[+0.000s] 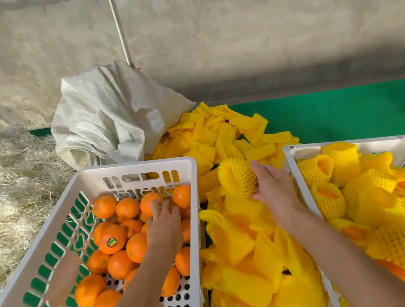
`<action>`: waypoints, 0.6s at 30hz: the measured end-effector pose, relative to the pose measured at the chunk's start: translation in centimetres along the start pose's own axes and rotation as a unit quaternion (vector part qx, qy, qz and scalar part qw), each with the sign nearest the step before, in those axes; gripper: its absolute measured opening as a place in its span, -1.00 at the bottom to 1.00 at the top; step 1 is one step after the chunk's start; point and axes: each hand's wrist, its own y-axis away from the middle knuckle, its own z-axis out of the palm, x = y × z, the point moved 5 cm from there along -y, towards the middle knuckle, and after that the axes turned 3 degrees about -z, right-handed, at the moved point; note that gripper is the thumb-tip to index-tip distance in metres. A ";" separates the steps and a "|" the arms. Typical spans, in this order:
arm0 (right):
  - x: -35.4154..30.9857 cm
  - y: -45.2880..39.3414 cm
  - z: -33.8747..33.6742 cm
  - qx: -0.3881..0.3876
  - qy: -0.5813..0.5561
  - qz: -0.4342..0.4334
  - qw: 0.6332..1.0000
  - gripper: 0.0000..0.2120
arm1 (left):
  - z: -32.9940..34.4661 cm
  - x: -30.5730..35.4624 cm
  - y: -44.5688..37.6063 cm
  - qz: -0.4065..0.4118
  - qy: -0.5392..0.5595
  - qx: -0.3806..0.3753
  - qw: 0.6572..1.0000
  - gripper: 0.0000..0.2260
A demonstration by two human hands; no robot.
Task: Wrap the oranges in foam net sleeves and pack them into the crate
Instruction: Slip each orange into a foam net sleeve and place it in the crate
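Note:
A white slotted crate (pixel 51 248) on the left holds several bare oranges (pixel 112 239). My left hand (pixel 164 228) reaches into it, fingers curled over an orange (pixel 149 201) near the far right corner. My right hand (pixel 272 185) holds a yellow foam net sleeve (pixel 236 177) stretched open, above the loose heap of yellow sleeves (pixel 243 259) between the crates. The white crate on the right (pixel 294 162) holds several oranges wrapped in yellow sleeves (pixel 401 240).
A white woven sack (pixel 109 115) stands behind the left crate. More flat sleeves (pixel 219 134) spill from it over the green mat (pixel 349 110). Dry straw (pixel 0 187) covers the ground on the left. A grey wall rises behind.

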 end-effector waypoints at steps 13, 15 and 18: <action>-1.5 1.3 0.4 -0.023 0.012 -0.050 0.998 -0.72 | -10.1 -0.5 0.9 0.000 0.386 0.192 0.902 -0.42; -1.8 1.5 0.7 -0.037 -0.014 -0.064 0.997 -0.79 | -11.9 0.6 1.9 -0.002 0.542 0.213 0.813 -0.39; -2.0 1.7 1.2 -0.054 -0.071 -0.065 0.994 -0.81 | -12.4 3.7 2.6 0.001 0.750 0.116 0.651 -0.46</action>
